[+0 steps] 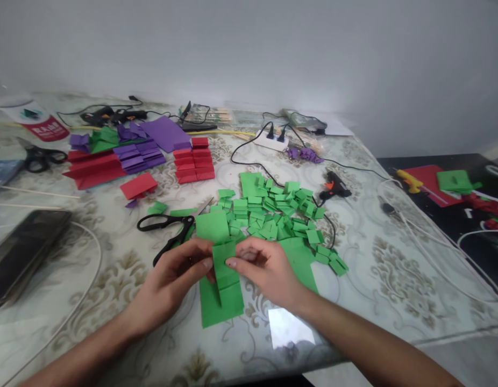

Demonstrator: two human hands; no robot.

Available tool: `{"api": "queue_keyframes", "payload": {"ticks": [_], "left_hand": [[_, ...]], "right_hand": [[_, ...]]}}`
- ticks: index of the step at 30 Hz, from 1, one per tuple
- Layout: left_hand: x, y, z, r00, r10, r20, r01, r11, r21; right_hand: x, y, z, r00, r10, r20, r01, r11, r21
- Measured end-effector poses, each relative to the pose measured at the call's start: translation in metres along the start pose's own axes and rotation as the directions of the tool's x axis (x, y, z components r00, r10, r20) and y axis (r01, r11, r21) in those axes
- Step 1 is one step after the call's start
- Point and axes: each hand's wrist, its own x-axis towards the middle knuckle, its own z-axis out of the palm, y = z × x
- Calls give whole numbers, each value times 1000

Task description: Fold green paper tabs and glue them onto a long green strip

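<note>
Both my hands meet over a folded green paper strip (223, 269) near the table's front edge. My left hand (172, 282) pinches its left edge with thumb and fingers closed on it. My right hand (265, 269) pinches the right edge the same way. The strip's lower part (220, 303) lies flat on the table, creased into panels. Just behind my hands lies a heap of several small green paper squares (277, 212). Black-handled scissors (168, 226) rest to the left of my left hand.
Red folded paper stacks (193, 161), purple paper (144, 148) and a red sheet (93, 169) sit at the back left. A black glue gun (333, 188), a power strip (271, 141) with cables, a phone (23, 250) and second scissors (41, 158) lie around. A dark side table (454, 199) stands right.
</note>
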Motion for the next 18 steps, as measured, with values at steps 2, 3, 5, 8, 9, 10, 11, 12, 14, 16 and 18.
{"api": "queue_keyframes", "payload": {"ticks": [2, 3, 5, 8, 9, 10, 11, 12, 14, 16, 18], "left_hand": [[0, 1, 0, 999, -24, 33, 24, 1000, -14], [0, 2, 0, 998, -35, 46, 37, 999, -25], [0, 4, 0, 997, -49, 61, 52, 998, -47], [1, 5, 1, 997, -68, 47, 71, 996, -58], [2, 5, 2, 997, -74, 33, 76, 996, -56], [2, 5, 2, 997, -79, 19, 80, 995, -52], [2, 5, 3, 997, -82, 8, 82, 995, -48], [2, 4, 3, 997, -79, -1, 79, 996, -43], [2, 1, 4, 998, -65, -23, 64, 997, -29], [1, -2, 5, 997, -50, -58, 49, 999, -9], [0, -5, 5, 995, -39, -95, 41, 999, 22]], "right_hand": [[2, -2, -1, 999, 45, -21, -44, 998, 42], [2, -2, -1, 997, 64, -33, -63, 997, 51], [3, -2, -2, 995, 94, -39, -92, 994, 67], [3, -2, -2, 994, 105, -27, -102, 990, 94], [2, -2, -2, 994, 103, -26, -100, 990, 101], [2, -2, -2, 994, 102, -25, -99, 989, 107], [2, -2, -2, 994, 104, -21, -101, 989, 111], [1, -2, -2, 994, 107, -13, -105, 988, 117], [0, -1, -2, 993, 113, 17, -114, 984, 136], [0, 0, -2, 992, 113, 58, -121, 981, 155], [-1, 1, -2, 992, 100, 82, -112, 980, 165]]}}
